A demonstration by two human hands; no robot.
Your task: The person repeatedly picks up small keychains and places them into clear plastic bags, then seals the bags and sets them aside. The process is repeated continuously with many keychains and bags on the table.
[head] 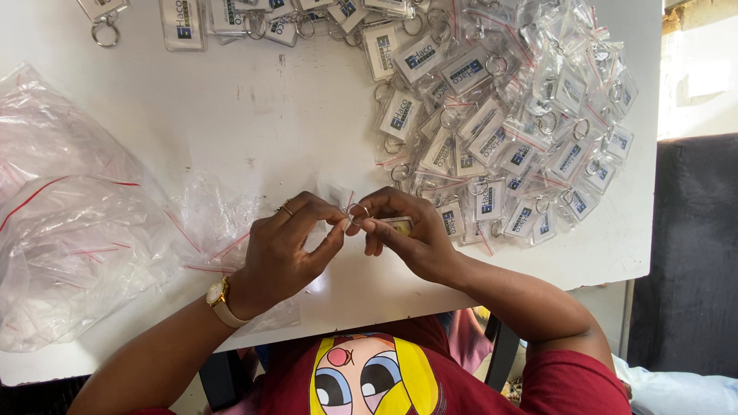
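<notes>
**Both hands pinching one key ring at the table edge**

The left hand [288, 250] and right hand [407, 234] are meeting fingertip to fingertip, both pinching a clear plastic key ring [388, 224] close over the white table [254, 115], seemingly steadying its small metal ring [356, 213]. Beyond the right hand, a heap of bagged key rings [523, 131] is lying. Crumpled clear zip bags [69, 230] are sitting at left; I cannot tell their contents.

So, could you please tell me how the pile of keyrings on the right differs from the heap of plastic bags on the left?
The keyring pile consists of small flat tags with printed cards and metal rings, many sealed in little bags; the bag heap is empty, crumpled and larger. The keyring pile reaches the table's right edge; the bag heap lies at its left edge. Both show clear plastic with red strips.
</notes>
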